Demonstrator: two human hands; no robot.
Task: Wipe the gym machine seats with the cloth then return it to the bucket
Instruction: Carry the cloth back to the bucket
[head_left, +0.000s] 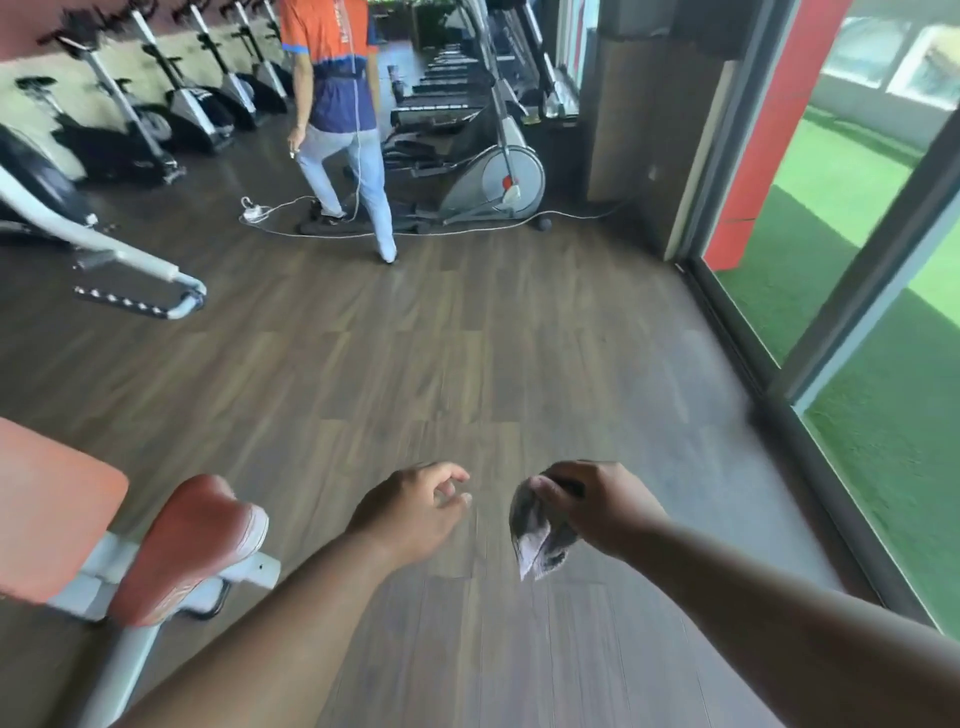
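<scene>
My right hand grips a crumpled grey and white cloth that hangs below the fingers over the wooden floor. My left hand hovers beside it, a short gap to the left, with loosely curled fingers and nothing in it. An orange padded seat on a white frame sits at the lower left, next to a larger orange pad. Both hands are to the right of these pads, apart from them. No bucket is in view.
A person in an orange and blue shirt stands ahead by an elliptical trainer, with a white cable across the floor. Exercise bikes line the left wall. Glass doors and green turf are on the right.
</scene>
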